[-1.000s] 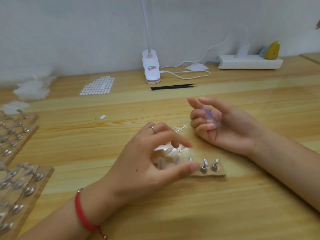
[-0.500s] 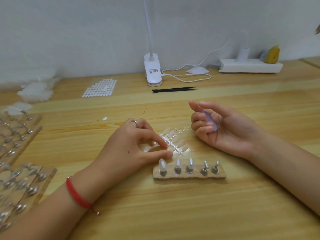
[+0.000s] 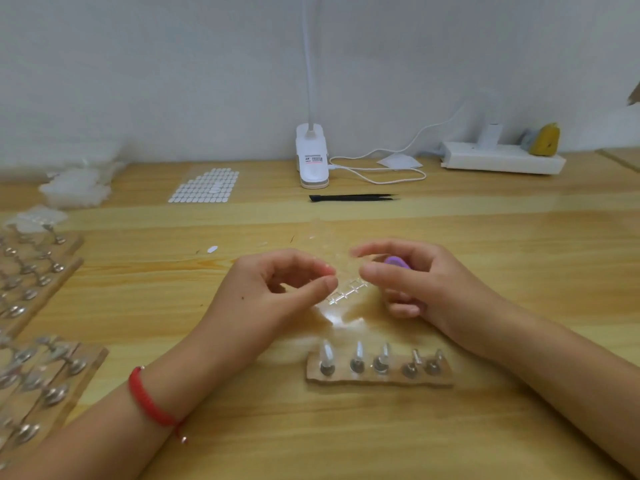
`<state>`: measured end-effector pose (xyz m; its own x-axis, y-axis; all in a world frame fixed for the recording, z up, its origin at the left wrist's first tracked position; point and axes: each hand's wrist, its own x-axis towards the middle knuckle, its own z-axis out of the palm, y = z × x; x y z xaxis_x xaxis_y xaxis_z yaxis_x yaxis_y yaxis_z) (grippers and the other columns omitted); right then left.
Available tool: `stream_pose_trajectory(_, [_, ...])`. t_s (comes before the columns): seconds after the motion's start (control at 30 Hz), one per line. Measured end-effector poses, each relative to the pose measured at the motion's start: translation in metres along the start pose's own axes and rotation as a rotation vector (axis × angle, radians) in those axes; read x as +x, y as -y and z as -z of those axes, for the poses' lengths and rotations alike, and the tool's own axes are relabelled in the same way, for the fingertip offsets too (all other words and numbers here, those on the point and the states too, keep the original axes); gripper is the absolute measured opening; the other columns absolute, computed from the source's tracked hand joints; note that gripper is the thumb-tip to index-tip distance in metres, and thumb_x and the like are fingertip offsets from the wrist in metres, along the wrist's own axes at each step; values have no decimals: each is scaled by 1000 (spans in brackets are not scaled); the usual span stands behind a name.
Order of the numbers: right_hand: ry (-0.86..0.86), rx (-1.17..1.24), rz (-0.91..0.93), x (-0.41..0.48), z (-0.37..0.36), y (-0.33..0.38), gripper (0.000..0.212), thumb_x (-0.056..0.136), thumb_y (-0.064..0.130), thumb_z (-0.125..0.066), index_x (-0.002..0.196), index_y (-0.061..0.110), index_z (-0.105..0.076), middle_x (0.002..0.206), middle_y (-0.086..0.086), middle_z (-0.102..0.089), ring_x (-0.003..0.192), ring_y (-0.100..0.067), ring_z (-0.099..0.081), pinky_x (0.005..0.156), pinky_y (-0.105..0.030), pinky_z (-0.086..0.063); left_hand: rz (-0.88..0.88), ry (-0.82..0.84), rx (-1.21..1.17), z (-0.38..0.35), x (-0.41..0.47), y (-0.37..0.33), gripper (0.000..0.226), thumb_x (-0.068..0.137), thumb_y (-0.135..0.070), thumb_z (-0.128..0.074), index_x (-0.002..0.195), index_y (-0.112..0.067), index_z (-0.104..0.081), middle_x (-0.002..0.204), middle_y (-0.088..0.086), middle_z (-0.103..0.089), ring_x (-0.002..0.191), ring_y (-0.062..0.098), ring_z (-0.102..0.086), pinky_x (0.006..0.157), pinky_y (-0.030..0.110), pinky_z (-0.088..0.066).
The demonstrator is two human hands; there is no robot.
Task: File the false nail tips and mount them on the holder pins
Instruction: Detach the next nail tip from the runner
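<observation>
Here left hand pinches one tip frame, right hand holds one file, behind five pins.

Red bracelet, purple file, black tweezers, white lamp clip, clear nail-tip grid, honey-yellow grained table

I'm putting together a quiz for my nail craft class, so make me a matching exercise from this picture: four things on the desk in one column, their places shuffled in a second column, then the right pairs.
Things
1. black tweezers
2. purple file
3. holder strip
4. power strip

Places
A. held in the right hand
B. by the wall, far right
C. nearest the camera, five pins standing up
D. lying just in front of the lamp clip

Pairs: 1-D, 2-A, 3-C, 4-B
</observation>
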<state>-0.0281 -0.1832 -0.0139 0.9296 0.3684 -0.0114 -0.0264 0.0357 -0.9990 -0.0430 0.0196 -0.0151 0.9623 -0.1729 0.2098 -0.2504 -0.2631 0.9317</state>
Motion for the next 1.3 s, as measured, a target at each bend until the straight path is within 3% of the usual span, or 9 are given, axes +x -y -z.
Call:
stream_pose_trajectory(0.1, [-17, -209, 17, -1, -2, 0, 32, 67, 41, -83, 95, 27, -75, 63, 13, -50, 47, 0, -45, 44, -10, -36, 19, -14, -74, -2, 2, 0, 19, 68, -42, -73, 86, -35, -75, 77, -10, -73, 69, 4, -62, 63, 12, -47])
stream_pose_trajectory(0.2, [-109, -213, -2, 0, -3, -2, 32, 60, 51, -80, 80, 27, -75, 57, 16, -50, 46, 1, -46, 42, -9, -35, 31, -11, -111, -4, 3, 0, 18, 70, -43, -77, 87, -38, -76, 84, -4, -74, 74, 15, -64, 64, 15, -49])
stream_pose_trajectory(0.3, [-107, -90, -23, 3, -5, -2, 26, 59, 45, -78, 74, 24, -74, 54, 11, -40, 44, -2, -36, 39, -11, -31, 23, -49, -148, -6, 3, -2, 26, 63, -48, -80, 85, -36, -74, 86, -3, -74, 82, 20, -66, 68, 14, -48])
stream_pose_trajectory(0.5, [-61, 4, -81, 2, -6, 2, 19, 63, 34, -85, 72, 22, -75, 54, 9, -35, 44, -4, -30, 37, -13, -26, 43, -65, -155, -7, 3, -5, 29, 60, -48, -72, 75, -24, -78, 86, 5, -68, 73, 19, -57, 57, 8, -42])
stream_pose_trajectory(0.6, [27, 44, -114, 1, -3, 7, 9, 72, 31, -74, 69, 23, -73, 55, 8, -38, 43, -2, -28, 37, -13, -22, 55, -21, -228, -7, 4, -8, 30, 58, -46, -71, 74, -21, -78, 78, 5, -64, 63, 7, -52, 52, 10, -40])
stream_pose_trajectory(0.73, [175, 38, -150, -1, 1, 13, 12, 76, 32, -75, 67, 25, -71, 53, 11, -40, 41, -1, -27, 39, -12, -23, 74, 50, -298, -8, 3, -10, 26, 60, -45, -71, 70, -22, -77, 65, -13, -58, 50, 0, -41, 48, 10, -34])
stream_pose_trajectory(0.93, [304, 1, -194, -1, 6, 18, 15, 73, 35, -70, 61, 25, -68, 53, 13, -42, 41, -1, -28, 40, -15, -15, 53, 127, -244, -9, 0, -9, 24, 61, -49, -71, 66, -26, -75, 69, -12, -62, 66, 12, -47, 57, 13, -37])
stream_pose_trajectory(1.17, [-10, -38, -149, 0, -5, 12, 21, 70, 25, -75, 54, 21, -62, 51, 7, -37, 41, -7, -23, 39, -17, -19, 87, 8, -260, -10, 0, -9, 23, 56, -44, -73, 51, -23, -67, 53, -14, -52, 47, -2, -44, 49, 9, -35])
stream_pose_trajectory(1.3, [-242, -440, 22, -1, -4, 7, 18, 75, 22, -78, 59, 21, -70, 49, 8, -49, 44, -5, -41, 45, -11, -34, 59, -49, -260, -10, -1, -10, 23, 56, -41, -73, 49, -21, -64, 52, -12, -49, 45, -2, -42, 47, 6, -33])
